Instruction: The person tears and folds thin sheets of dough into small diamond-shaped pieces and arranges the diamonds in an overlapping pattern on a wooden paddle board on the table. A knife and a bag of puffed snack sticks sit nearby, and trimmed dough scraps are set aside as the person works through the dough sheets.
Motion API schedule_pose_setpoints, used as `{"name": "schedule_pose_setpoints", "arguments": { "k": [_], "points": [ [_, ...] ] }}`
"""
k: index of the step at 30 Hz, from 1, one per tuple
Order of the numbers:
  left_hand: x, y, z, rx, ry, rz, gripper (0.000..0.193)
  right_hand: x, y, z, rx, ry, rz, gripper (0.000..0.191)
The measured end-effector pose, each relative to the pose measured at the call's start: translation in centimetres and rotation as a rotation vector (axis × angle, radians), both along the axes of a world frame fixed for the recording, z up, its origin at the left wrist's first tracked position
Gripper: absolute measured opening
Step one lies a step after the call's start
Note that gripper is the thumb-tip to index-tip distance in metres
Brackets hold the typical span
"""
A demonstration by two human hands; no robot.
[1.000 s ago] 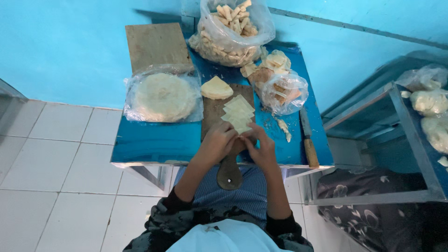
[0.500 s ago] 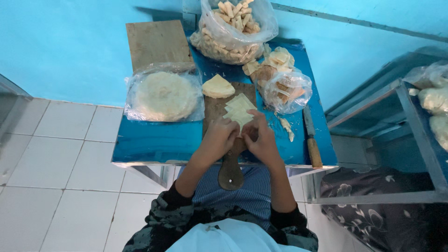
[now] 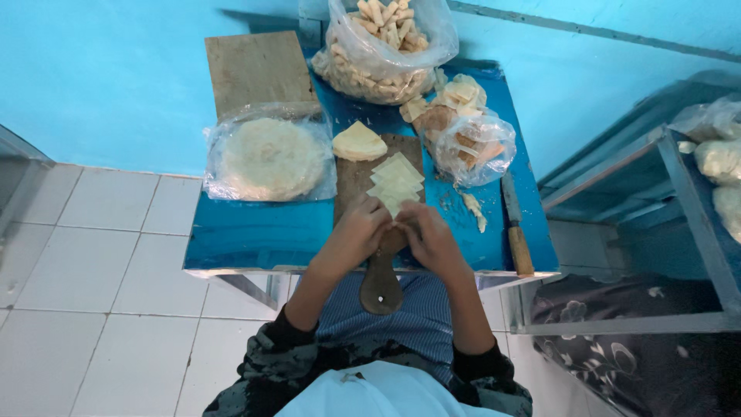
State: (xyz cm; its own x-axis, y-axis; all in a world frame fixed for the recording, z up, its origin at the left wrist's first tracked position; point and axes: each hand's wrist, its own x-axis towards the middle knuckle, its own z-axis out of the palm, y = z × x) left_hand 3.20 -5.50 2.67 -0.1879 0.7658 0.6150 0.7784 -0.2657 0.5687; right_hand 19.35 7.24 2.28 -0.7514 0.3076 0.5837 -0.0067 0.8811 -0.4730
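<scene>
My left hand [image 3: 357, 234] and my right hand [image 3: 427, 238] meet over the near end of a wooden paddle board [image 3: 353, 176], fingers curled around a small pale dough piece that is mostly hidden. A fan of thin pale square wrappers [image 3: 397, 182] lies on the board just beyond my fingers. A folded stack of wrappers [image 3: 358, 143] sits at the board's far end. The board's handle [image 3: 381, 284] hangs over the front edge of the blue table [image 3: 255, 232].
A bagged round stack of wrappers [image 3: 270, 158] lies left of the board. A big bag of rolled pieces [image 3: 384, 48] stands at the back, a smaller bag [image 3: 471, 143] to the right. A knife [image 3: 515, 225] lies near the right edge. A metal shelf [image 3: 687, 201] stands right.
My hands have drawn back toward the table's front edge with the small piece; the fan of wrappers on the board now shows more fully.
</scene>
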Motion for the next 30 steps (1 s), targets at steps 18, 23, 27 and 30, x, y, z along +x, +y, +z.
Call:
{"name": "schedule_pose_setpoints", "arguments": {
  "k": [18,23,27,30],
  "points": [
    [0.8,0.2,0.2,-0.063,0.185,0.185,0.013,-1.0,-0.2,1.0,0.256,-0.045,-0.091,0.053],
    [0.9,0.1,-0.1,-0.06,0.216,0.207,0.011,-1.1,-0.7,1.2,0.243,-0.057,-0.096,0.047],
    [1.2,0.6,-0.5,-0.067,0.178,0.243,0.013,-0.9,-1.0,1.1,0.194,0.051,-0.126,0.04],
    [1.4,0.8,-0.9,-0.074,0.148,0.269,0.021,-0.8,-1.4,0.9,0.221,0.055,-0.115,0.037]
  ]
}}
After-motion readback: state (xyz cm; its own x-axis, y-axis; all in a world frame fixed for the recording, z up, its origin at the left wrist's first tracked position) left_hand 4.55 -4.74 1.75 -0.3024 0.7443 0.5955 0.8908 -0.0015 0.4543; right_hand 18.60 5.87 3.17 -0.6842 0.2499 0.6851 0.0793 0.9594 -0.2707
